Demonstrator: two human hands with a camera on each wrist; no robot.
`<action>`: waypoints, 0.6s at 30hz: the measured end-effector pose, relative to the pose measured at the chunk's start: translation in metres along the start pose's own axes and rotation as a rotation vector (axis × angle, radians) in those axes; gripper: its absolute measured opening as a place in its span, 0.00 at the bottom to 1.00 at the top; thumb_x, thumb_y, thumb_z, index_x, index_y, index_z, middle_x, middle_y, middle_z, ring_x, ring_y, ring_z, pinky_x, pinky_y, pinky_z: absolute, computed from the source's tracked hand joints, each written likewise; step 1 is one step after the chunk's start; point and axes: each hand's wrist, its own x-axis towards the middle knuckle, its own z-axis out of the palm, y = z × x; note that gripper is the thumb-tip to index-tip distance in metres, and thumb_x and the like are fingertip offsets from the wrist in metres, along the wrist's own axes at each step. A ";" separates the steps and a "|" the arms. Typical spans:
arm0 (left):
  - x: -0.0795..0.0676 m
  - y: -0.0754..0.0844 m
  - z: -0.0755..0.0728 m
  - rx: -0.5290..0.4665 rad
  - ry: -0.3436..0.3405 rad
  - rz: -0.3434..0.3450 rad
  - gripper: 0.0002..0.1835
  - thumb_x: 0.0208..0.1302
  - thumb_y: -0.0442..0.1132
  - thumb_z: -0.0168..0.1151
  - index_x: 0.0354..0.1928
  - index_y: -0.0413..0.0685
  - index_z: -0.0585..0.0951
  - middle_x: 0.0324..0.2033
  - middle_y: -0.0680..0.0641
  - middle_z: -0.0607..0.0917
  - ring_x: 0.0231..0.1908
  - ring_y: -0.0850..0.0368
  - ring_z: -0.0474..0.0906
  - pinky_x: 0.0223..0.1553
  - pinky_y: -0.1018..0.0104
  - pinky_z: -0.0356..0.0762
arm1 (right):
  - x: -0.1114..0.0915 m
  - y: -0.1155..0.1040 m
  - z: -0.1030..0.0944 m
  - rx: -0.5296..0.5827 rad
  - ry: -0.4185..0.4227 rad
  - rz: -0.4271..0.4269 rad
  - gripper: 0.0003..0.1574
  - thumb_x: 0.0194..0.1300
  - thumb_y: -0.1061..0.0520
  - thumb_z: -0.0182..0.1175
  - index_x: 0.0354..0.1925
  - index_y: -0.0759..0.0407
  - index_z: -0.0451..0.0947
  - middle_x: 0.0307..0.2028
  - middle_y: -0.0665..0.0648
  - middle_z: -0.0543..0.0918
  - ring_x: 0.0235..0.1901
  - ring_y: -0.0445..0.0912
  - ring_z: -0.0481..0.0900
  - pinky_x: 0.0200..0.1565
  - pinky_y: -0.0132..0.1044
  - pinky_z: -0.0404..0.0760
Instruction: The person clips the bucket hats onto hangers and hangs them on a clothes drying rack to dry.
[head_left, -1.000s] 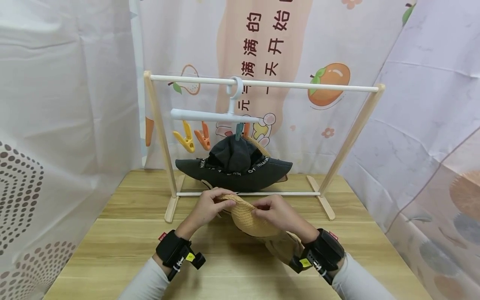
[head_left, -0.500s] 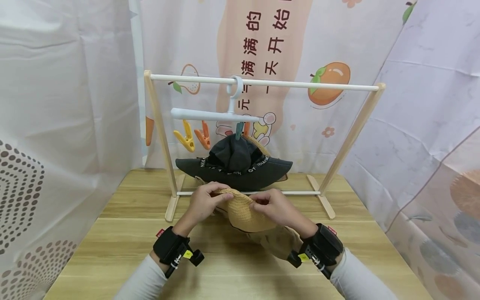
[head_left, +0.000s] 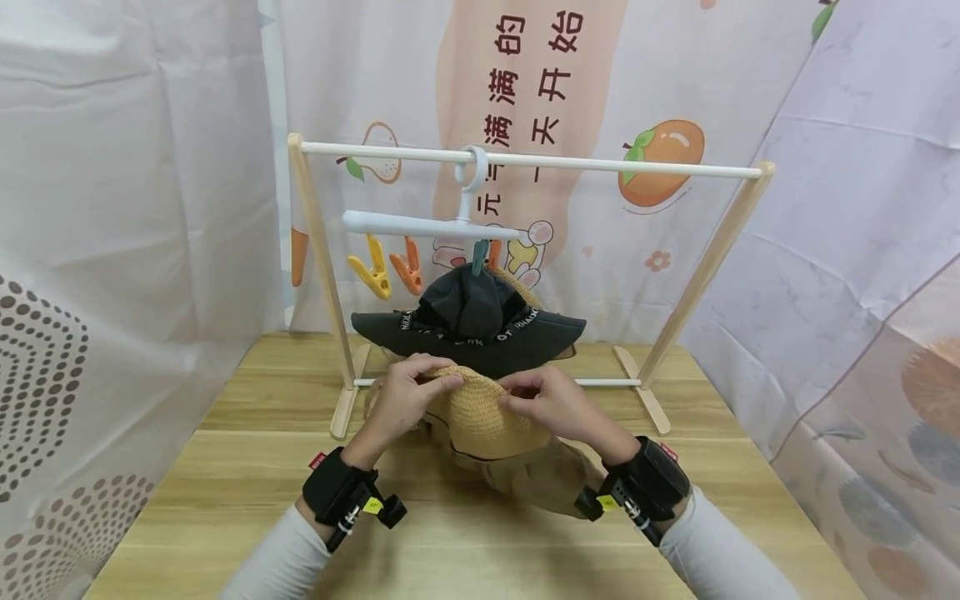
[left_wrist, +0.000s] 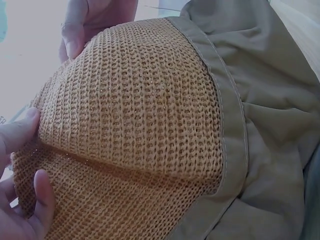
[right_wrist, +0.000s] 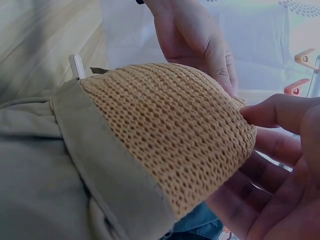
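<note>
A sun hat with a tan woven crown (head_left: 491,425) and a khaki cloth brim (head_left: 551,479) is held above the table, in front of the rack. My left hand (head_left: 408,396) pinches the far left edge of the crown between thumb and fingers. On the right of that edge, my right hand (head_left: 555,404) pinches the weave too. In the right wrist view, the thumb and fingers meet at the crown's end. Just behind the hands hangs a dark bucket hat (head_left: 468,346) with white lettering, gripped by a teal clip (head_left: 480,257). Another tan woven hat (head_left: 517,287) is mostly hidden behind it.
A pale blue hanger (head_left: 420,225) hooks over the white top bar (head_left: 600,164) of a wooden rack (head_left: 705,275). Below it dangle a yellow clip (head_left: 372,271), an orange clip (head_left: 408,267) and a second orange clip (head_left: 494,252). Curtains surround the wooden table (head_left: 262,467).
Both hands have moved slightly away from me, towards the rack, carrying the woven hat along. More of its brim now shows on the left. The hanging dark hat stays put.
</note>
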 end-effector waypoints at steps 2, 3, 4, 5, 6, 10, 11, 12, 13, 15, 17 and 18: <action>0.000 0.010 -0.003 -0.010 0.005 0.002 0.10 0.54 0.41 0.67 0.38 0.48 0.85 0.34 0.45 0.85 0.34 0.55 0.72 0.33 0.62 0.72 | 0.002 -0.001 0.000 0.006 0.002 0.007 0.10 0.60 0.58 0.61 0.41 0.57 0.84 0.25 0.52 0.81 0.24 0.41 0.72 0.26 0.32 0.72; 0.000 0.014 -0.004 -0.009 0.008 0.003 0.10 0.54 0.40 0.67 0.38 0.46 0.85 0.33 0.44 0.85 0.34 0.55 0.72 0.33 0.62 0.72 | 0.003 -0.001 0.000 0.010 0.002 0.009 0.10 0.60 0.58 0.61 0.40 0.57 0.83 0.25 0.52 0.81 0.23 0.41 0.71 0.26 0.32 0.72; 0.001 0.019 -0.005 -0.007 0.011 0.001 0.10 0.54 0.39 0.67 0.39 0.44 0.85 0.34 0.43 0.85 0.34 0.55 0.72 0.33 0.62 0.71 | 0.004 -0.001 0.000 0.014 0.003 0.012 0.10 0.60 0.59 0.61 0.40 0.57 0.83 0.25 0.52 0.81 0.23 0.41 0.71 0.25 0.32 0.71; 0.001 0.023 -0.007 -0.005 0.013 0.001 0.10 0.54 0.38 0.67 0.38 0.43 0.85 0.33 0.42 0.85 0.33 0.54 0.71 0.33 0.62 0.71 | 0.006 -0.001 0.000 0.016 0.005 0.013 0.09 0.59 0.59 0.61 0.40 0.58 0.83 0.25 0.52 0.80 0.23 0.41 0.71 0.25 0.32 0.71; 0.001 0.027 -0.008 -0.002 0.015 0.005 0.10 0.55 0.37 0.67 0.38 0.42 0.85 0.33 0.41 0.85 0.33 0.54 0.71 0.33 0.62 0.70 | 0.007 -0.002 0.000 0.016 0.007 0.014 0.09 0.59 0.59 0.61 0.39 0.58 0.83 0.24 0.52 0.80 0.23 0.41 0.71 0.25 0.32 0.70; 0.002 0.031 -0.011 -0.016 0.023 -0.012 0.09 0.54 0.37 0.67 0.38 0.43 0.85 0.32 0.42 0.84 0.33 0.54 0.70 0.35 0.61 0.69 | 0.011 -0.004 -0.001 0.013 0.011 0.014 0.09 0.59 0.59 0.62 0.39 0.58 0.84 0.23 0.52 0.79 0.22 0.42 0.70 0.24 0.32 0.69; 0.002 0.031 -0.012 -0.019 0.024 -0.010 0.09 0.54 0.37 0.67 0.38 0.42 0.85 0.32 0.41 0.84 0.33 0.54 0.70 0.35 0.61 0.69 | 0.012 -0.004 -0.001 0.013 0.010 0.011 0.09 0.59 0.59 0.62 0.39 0.58 0.84 0.24 0.53 0.80 0.23 0.42 0.71 0.24 0.32 0.70; 0.002 0.031 -0.012 -0.024 0.026 -0.009 0.09 0.54 0.37 0.67 0.38 0.42 0.85 0.32 0.41 0.84 0.34 0.54 0.70 0.35 0.61 0.68 | 0.012 -0.005 -0.001 0.014 0.010 0.010 0.09 0.59 0.58 0.62 0.39 0.58 0.84 0.25 0.53 0.80 0.23 0.42 0.71 0.25 0.32 0.71; 0.003 0.031 -0.013 -0.030 0.030 -0.013 0.09 0.54 0.37 0.67 0.38 0.43 0.85 0.32 0.41 0.84 0.34 0.53 0.70 0.35 0.61 0.68 | 0.013 -0.006 -0.002 0.014 0.011 0.007 0.09 0.59 0.58 0.62 0.39 0.58 0.84 0.25 0.53 0.81 0.24 0.42 0.72 0.25 0.33 0.72; 0.003 0.031 -0.014 -0.036 0.037 -0.013 0.10 0.54 0.37 0.67 0.38 0.42 0.85 0.32 0.41 0.84 0.35 0.53 0.70 0.37 0.60 0.69 | 0.015 -0.006 -0.002 0.014 0.012 0.003 0.09 0.59 0.58 0.62 0.39 0.58 0.84 0.26 0.53 0.82 0.25 0.42 0.72 0.26 0.33 0.73; 0.003 0.032 -0.016 -0.038 0.041 -0.017 0.10 0.54 0.37 0.67 0.39 0.42 0.85 0.33 0.40 0.84 0.36 0.53 0.71 0.38 0.60 0.69 | 0.016 -0.007 -0.003 0.013 0.012 -0.001 0.09 0.59 0.57 0.63 0.39 0.58 0.84 0.27 0.53 0.82 0.26 0.42 0.73 0.27 0.34 0.74; 0.003 0.032 -0.016 -0.036 0.043 -0.021 0.10 0.54 0.37 0.67 0.39 0.42 0.85 0.34 0.40 0.85 0.36 0.53 0.71 0.38 0.60 0.70 | 0.017 -0.007 -0.003 0.011 0.013 -0.004 0.09 0.59 0.57 0.63 0.39 0.57 0.84 0.27 0.53 0.82 0.25 0.42 0.73 0.27 0.34 0.74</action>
